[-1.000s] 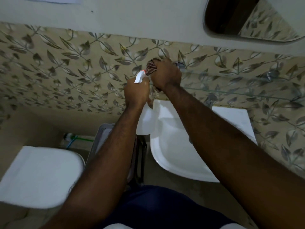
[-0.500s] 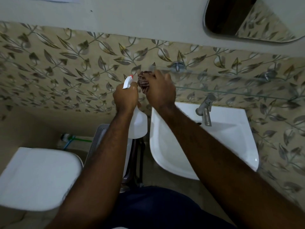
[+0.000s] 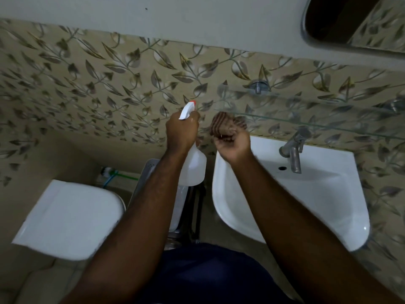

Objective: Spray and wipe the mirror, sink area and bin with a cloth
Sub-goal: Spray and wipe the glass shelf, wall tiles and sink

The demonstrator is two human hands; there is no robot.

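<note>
My left hand (image 3: 181,132) grips a white spray bottle (image 3: 194,167) by its neck, its red-tipped nozzle pointing up at the leaf-patterned wall. My right hand (image 3: 233,144) is closed around a bunched brown striped cloth (image 3: 226,125), held just left of the white sink (image 3: 306,207) and below the near end of a glass shelf (image 3: 306,121). The mirror (image 3: 355,20) is at the top right, only its lower edge showing. A grey bin (image 3: 144,174) stands on the floor under my left forearm, mostly hidden.
A metal tap (image 3: 293,152) rises at the sink's back. A closed white toilet lid (image 3: 70,218) lies at the lower left. A green and blue hose (image 3: 116,173) runs along the floor by the wall. A dark metal frame (image 3: 195,211) stands between bin and sink.
Both hands have come down and left from the shelf bracket on the wall. The right hand has turned over, and the cloth now sticks out above its fist. The view shifted, uncovering the tap and sink.
</note>
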